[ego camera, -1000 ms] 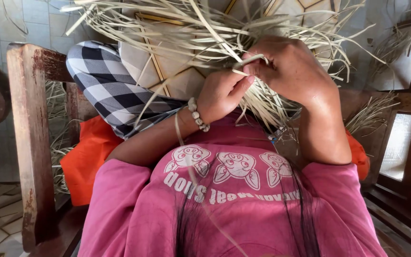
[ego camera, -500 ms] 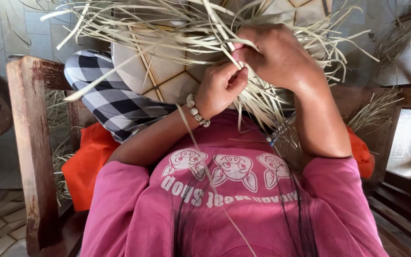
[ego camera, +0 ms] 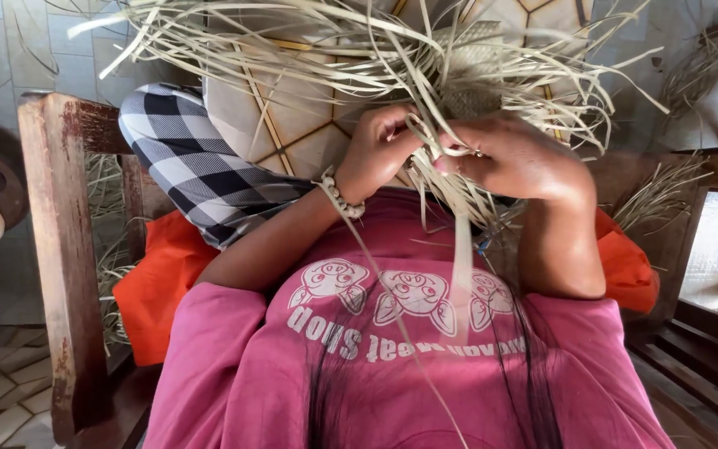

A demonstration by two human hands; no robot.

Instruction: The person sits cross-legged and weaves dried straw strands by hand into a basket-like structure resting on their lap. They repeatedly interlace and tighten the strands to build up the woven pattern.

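A partly woven mat of pale dried leaf strips [ego camera: 471,71] lies across my lap, its loose ends fanning out in all directions. My left hand [ego camera: 380,154], with a bead bracelet on the wrist, pinches strips at the mat's near edge. My right hand [ego camera: 517,158] is closed on a strip right beside it, and the two hands touch. One long strip [ego camera: 463,258] hangs down over my pink shirt.
I sit in a wooden chair with a worn armrest [ego camera: 60,249] on the left. An orange cushion [ego camera: 155,283] lies under me, and a black-and-white checked cloth [ego camera: 184,158] covers my left leg. More loose strips [ego camera: 666,191] lie at the right. Tiled floor shows below left.
Both hands have shifted down and to the right along the mat's edge. The right hand has pulled a strip through, and a long strip now hangs over my shirt.
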